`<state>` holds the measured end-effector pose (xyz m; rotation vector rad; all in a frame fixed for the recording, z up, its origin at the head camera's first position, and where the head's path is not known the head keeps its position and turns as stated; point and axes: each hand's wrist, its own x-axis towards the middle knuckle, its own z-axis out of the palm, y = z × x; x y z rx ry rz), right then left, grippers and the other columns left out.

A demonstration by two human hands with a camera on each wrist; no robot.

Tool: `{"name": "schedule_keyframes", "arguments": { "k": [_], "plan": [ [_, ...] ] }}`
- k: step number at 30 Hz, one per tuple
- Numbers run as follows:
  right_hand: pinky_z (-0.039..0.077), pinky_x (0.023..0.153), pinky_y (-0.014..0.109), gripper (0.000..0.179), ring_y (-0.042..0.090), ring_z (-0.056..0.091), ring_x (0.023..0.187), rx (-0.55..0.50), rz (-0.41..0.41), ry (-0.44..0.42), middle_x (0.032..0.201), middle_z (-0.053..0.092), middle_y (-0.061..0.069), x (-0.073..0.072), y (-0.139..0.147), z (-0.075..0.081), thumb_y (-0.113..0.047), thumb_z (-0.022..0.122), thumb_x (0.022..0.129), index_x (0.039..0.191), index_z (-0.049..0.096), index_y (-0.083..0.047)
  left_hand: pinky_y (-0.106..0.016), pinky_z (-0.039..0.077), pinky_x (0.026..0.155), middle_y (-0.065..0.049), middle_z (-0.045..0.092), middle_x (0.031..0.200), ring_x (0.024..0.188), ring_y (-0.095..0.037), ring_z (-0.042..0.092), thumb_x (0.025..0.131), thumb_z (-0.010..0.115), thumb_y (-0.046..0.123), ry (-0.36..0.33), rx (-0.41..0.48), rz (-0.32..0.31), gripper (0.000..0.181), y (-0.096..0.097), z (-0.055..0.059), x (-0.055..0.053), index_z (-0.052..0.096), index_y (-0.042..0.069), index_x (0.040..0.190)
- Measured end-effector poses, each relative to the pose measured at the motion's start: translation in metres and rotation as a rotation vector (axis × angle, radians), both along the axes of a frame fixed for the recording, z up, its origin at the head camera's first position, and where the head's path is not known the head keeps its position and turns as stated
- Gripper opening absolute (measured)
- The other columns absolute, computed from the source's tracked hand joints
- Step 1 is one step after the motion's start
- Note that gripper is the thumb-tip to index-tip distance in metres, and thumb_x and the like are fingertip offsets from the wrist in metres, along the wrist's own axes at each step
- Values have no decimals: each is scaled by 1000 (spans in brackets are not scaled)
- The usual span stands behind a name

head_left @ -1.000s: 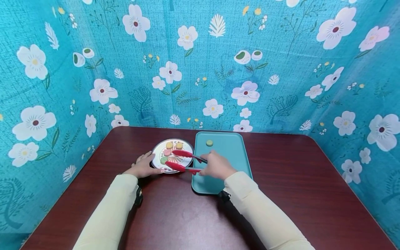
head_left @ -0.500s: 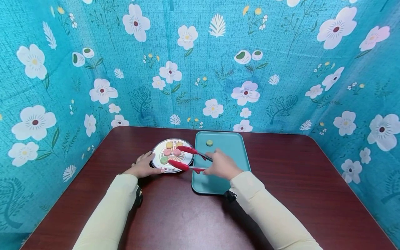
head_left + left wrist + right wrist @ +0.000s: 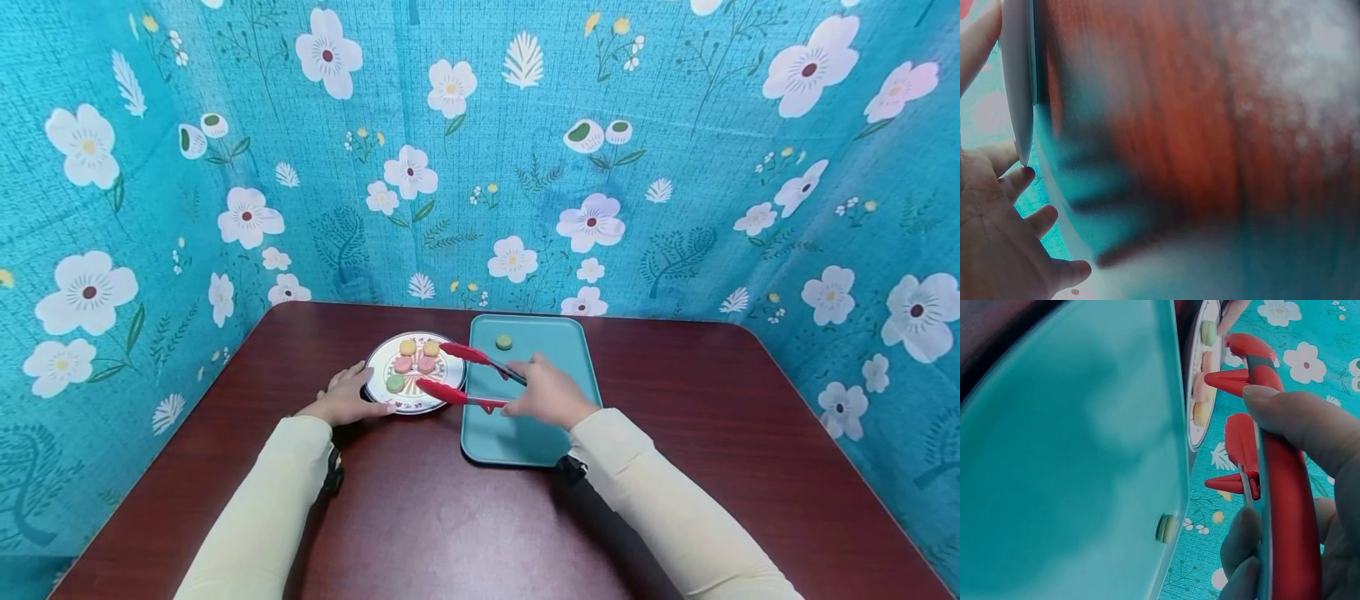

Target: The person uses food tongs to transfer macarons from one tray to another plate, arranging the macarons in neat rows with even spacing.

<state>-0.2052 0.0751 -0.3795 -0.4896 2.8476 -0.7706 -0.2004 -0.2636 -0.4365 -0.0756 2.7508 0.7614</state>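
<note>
My left hand (image 3: 345, 400) holds the left rim of a round white plate (image 3: 381, 397), thumb along its near edge. On the plate are two yellow macarons (image 3: 407, 347), two pink macarons (image 3: 403, 364) and a green macaron (image 3: 395, 383). My right hand (image 3: 553, 392) grips a pair of tongs (image 3: 442, 392) with red tips. Their jaws stand apart, with nothing between them, over the plate's right side and the teal tray (image 3: 536, 442). In the right wrist view, thumb and fingers lie on opposite arms of the tongs. Another green macaron (image 3: 1167, 529) sits near the tray's far edge.
The tray stands right beside the plate on a dark red wooden table (image 3: 420, 517). Flowered blue cloth (image 3: 480, 167) hangs behind the table and along both sides.
My right hand has drawn the tongs to the right, off the middle of the plate, uncovering the second pink macaron. The left hand and the plate stay in place.
</note>
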Motion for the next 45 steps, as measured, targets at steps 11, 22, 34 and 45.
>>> {"name": "schedule_keyframes", "arguments": {
  "k": [11, 22, 34, 45],
  "plan": [
    [51, 59, 31, 87, 21, 53, 84, -3, -6, 7, 103, 50, 10, -3, 12, 1, -29, 90, 66, 141, 51, -9, -75, 6, 105, -24, 13, 157, 140, -48, 6, 73, 72, 61, -1, 7, 5, 111, 1, 3, 1, 22, 0, 151],
    [52, 61, 32, 89, 21, 55, 80, 32, -18, 8, 111, 51, 14, -8, 28, 2, -32, 89, 66, 142, 49, -9, -75, 7, 105, -24, 12, 158, 141, -48, 5, 77, 72, 56, -3, -14, -4, 106, 0, -1, -1, 22, -1, 152],
    [52, 61, 33, 89, 22, 54, 83, 65, -43, 32, 106, 52, 12, -12, 45, 4, -33, 89, 65, 141, 50, -8, -75, 8, 105, -24, 11, 158, 141, -48, 5, 76, 71, 57, 1, -21, -7, 107, 0, -1, -2, 22, -1, 152],
    [52, 61, 34, 89, 23, 55, 84, 69, -63, 28, 110, 51, 16, -18, 58, 1, -32, 89, 66, 142, 49, -6, -75, 5, 105, -23, 10, 158, 142, -47, 3, 75, 70, 63, 3, -13, -11, 111, -1, -2, -3, 21, 0, 152]
  ]
}}
